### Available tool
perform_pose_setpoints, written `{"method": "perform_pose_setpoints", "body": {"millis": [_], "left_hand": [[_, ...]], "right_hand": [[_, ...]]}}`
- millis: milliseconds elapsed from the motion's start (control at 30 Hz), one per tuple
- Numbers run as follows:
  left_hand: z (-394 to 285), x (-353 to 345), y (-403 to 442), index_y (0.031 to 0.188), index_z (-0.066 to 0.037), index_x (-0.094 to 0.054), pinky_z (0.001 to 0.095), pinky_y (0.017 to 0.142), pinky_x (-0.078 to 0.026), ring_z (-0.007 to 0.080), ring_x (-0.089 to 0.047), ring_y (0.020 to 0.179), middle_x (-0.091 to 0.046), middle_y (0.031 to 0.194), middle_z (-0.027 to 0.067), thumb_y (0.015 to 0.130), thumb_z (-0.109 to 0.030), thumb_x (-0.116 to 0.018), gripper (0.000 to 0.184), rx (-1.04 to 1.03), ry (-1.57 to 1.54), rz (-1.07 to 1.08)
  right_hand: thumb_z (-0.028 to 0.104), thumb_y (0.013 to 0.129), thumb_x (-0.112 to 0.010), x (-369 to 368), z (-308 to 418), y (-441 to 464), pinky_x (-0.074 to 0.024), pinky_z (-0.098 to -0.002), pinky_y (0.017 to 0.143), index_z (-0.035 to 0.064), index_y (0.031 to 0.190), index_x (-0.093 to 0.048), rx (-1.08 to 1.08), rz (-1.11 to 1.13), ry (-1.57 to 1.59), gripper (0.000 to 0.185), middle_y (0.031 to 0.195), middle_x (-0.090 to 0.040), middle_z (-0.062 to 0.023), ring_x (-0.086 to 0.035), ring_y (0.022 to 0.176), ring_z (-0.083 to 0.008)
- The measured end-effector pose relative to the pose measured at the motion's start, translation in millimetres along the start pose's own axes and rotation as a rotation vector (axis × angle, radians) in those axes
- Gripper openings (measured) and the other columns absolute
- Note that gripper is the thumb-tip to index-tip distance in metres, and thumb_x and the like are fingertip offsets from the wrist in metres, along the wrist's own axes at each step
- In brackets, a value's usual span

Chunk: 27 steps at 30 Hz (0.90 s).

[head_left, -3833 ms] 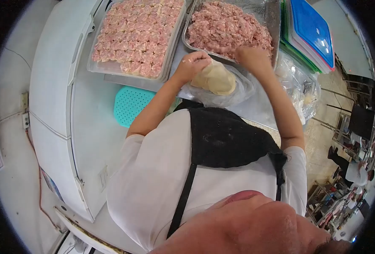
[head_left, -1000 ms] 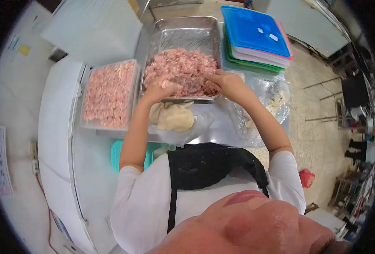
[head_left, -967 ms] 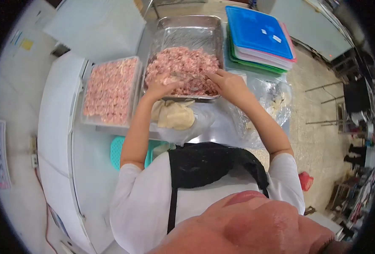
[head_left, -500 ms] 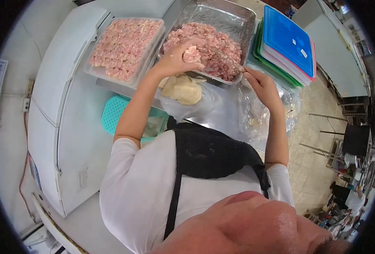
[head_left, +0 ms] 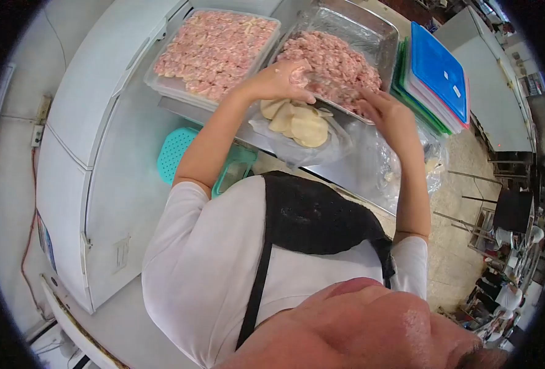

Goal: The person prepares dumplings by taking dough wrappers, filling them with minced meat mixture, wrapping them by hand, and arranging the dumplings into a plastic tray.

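In the head view my left hand (head_left: 280,81) curls round a meat-filled dumpling (head_left: 298,76), mostly covered by the fingers, at the near edge of a steel tray (head_left: 390,27). Pink minced meat filling (head_left: 337,55) is heaped in this tray. My right hand (head_left: 390,117) is closed at the tray's near right corner, on the handle of a thin utensil whose far end is blurred over the meat. Just below my left hand, round pale dough wrappers (head_left: 306,126) lie fanned out on a clear plastic bag (head_left: 278,147).
On the left, a plastic container (head_left: 152,83) holds tightly packed rows of filled dumplings. Stacked lids, blue on top (head_left: 441,71), stand at the right. A teal perforated basket (head_left: 177,154) sits below the counter beside a white freezer (head_left: 125,197). Crumpled plastic (head_left: 401,169) lies near my right forearm.
The view has shifted, so the trays and wrappers sit further right. My left hand has closed more round the dumpling, and the utensil in my right hand shows less clearly.
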State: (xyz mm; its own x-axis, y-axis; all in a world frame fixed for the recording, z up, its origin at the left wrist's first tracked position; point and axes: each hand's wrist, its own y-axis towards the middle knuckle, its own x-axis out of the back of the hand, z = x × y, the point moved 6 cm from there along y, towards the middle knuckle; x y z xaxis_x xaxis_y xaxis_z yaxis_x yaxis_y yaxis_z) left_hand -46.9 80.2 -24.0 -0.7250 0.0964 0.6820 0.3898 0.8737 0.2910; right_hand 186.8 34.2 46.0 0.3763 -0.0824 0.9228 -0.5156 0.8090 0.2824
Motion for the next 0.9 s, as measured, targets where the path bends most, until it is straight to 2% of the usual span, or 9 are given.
{"method": "perform_pose_setpoints", "body": {"millis": [100, 300, 333, 400, 500, 533, 633, 733, 900], "left_hand": [[-20.8, 42.9, -21.3, 0.107, -0.004, -0.059, 0.0363, 0.088, -0.045, 0.027, -0.059, 0.102, -0.062, 0.11, 0.0121, 0.067, -0.036, -0.08, 0.056, 0.018, -0.279, 0.119], [37.9, 95.4, -62.6, 0.106, -0.007, -0.06, 0.0352, 0.076, -0.048, 0.0175, -0.059, 0.088, -0.064, 0.098, 0.0088, 0.067, -0.04, -0.08, 0.056, 0.094, -0.028, -0.072], [54.6, 108.6, -71.1, 0.108, -0.007, -0.06, 0.0343, 0.075, -0.048, 0.018, -0.059, 0.087, -0.064, 0.096, 0.0093, 0.067, -0.04, -0.079, 0.056, 0.114, -0.072, -0.06], [99.6, 148.9, -104.9, 0.111, -0.007, -0.059, 0.0326, 0.074, -0.048, 0.0189, -0.059, 0.085, -0.063, 0.092, 0.0102, 0.067, -0.04, -0.078, 0.058, 0.162, -0.161, -0.032], [131.7, 208.5, -144.0, 0.116, -0.006, -0.058, 0.031, 0.077, -0.047, 0.0217, -0.058, 0.088, -0.06, 0.096, 0.0138, 0.068, -0.038, -0.077, 0.06, 0.467, -0.016, -0.075], [147.2, 221.4, -154.7, 0.116, -0.006, -0.058, 0.0316, 0.078, -0.046, 0.0231, -0.058, 0.09, -0.059, 0.1, 0.0144, 0.069, -0.037, -0.076, 0.059, 0.42, 0.08, -0.131], [182.1, 238.3, -170.0, 0.119, -0.007, -0.057, 0.0341, 0.081, -0.046, 0.0268, -0.057, 0.095, -0.057, 0.109, 0.0165, 0.071, -0.033, -0.073, 0.057, 0.295, 0.315, -0.226], [176.3, 235.1, -164.9, 0.125, -0.009, -0.053, 0.0383, 0.084, -0.047, 0.0298, -0.057, 0.102, -0.056, 0.117, 0.0184, 0.072, -0.03, -0.07, 0.059, 0.243, 0.334, -0.174], [161.7, 200.2, -142.4, 0.14, -0.014, -0.034, 0.0403, 0.097, -0.041, 0.0337, -0.053, 0.113, -0.057, 0.12, 0.0177, 0.08, -0.032, -0.064, 0.07, 0.26, 0.386, -0.025]], "right_hand": [[0.027, 0.091, -0.055, 6.0, 38.0, 12.5, -0.0498, -0.0406, 0.074, 0.0108, 0.117, -0.06, -0.051, 0.023, 0.149, 0.031, 0.099, -0.064, -0.0166, -0.062, 0.087, -0.0351], [0.03, 0.093, -0.05, -80.3, 99.8, 36.8, -0.0475, -0.0398, 0.081, 0.0066, 0.118, -0.057, -0.116, 0.109, 0.306, 0.035, 0.105, -0.063, -0.0196, -0.06, 0.097, -0.0364], [0.027, 0.093, -0.052, -79.8, 107.6, 40.5, -0.0473, -0.0389, 0.08, 0.0054, 0.117, -0.058, -0.13, 0.105, 0.337, 0.033, 0.106, -0.062, -0.0203, -0.061, 0.095, -0.0362], [0.023, 0.093, -0.055, -96.7, 101.6, 30.1, -0.0471, -0.0317, 0.075, 0.0018, 0.116, -0.059, -0.257, 0.048, 0.502, 0.031, 0.092, -0.065, -0.0121, -0.062, 0.082, -0.0214], [0.021, 0.094, -0.054, -110.2, 86.7, 1.9, -0.0441, -0.0238, 0.064, -0.0007, 0.116, -0.059, -0.421, 0.013, 0.614, 0.032, 0.08, -0.06, -0.0028, -0.053, 0.069, -0.0092], [0.021, 0.094, -0.054, -111.5, 83.0, -9.4, -0.0427, -0.0212, 0.059, -0.001, 0.116, -0.06, -0.457, -0.022, 0.636, 0.032, 0.077, -0.057, -0.0002, -0.05, 0.064, -0.0061], [0.021, 0.095, -0.053, -119.8, 70.0, -49.9, -0.0325, -0.0168, 0.047, 0.0003, 0.118, -0.059, -0.757, -0.034, 0.845, 0.032, 0.071, -0.052, 0.0041, -0.042, 0.053, -0.0017], [0.021, 0.095, -0.053, -125.3, 71.6, -73.9, -0.0233, -0.0156, 0.042, 0.0025, 0.121, -0.058, -0.815, -0.135, 0.937, 0.032, 0.066, -0.046, 0.007, -0.032, 0.048, 0.0009], [0.023, 0.095, -0.053, -119.7, 85.7, -72.2, -0.0244, -0.0157, 0.042, 0.0021, 0.122, -0.057, -0.825, -0.171, 0.943, 0.034, 0.067, -0.046, 0.0064, -0.034, 0.049, 0.0004]]}}
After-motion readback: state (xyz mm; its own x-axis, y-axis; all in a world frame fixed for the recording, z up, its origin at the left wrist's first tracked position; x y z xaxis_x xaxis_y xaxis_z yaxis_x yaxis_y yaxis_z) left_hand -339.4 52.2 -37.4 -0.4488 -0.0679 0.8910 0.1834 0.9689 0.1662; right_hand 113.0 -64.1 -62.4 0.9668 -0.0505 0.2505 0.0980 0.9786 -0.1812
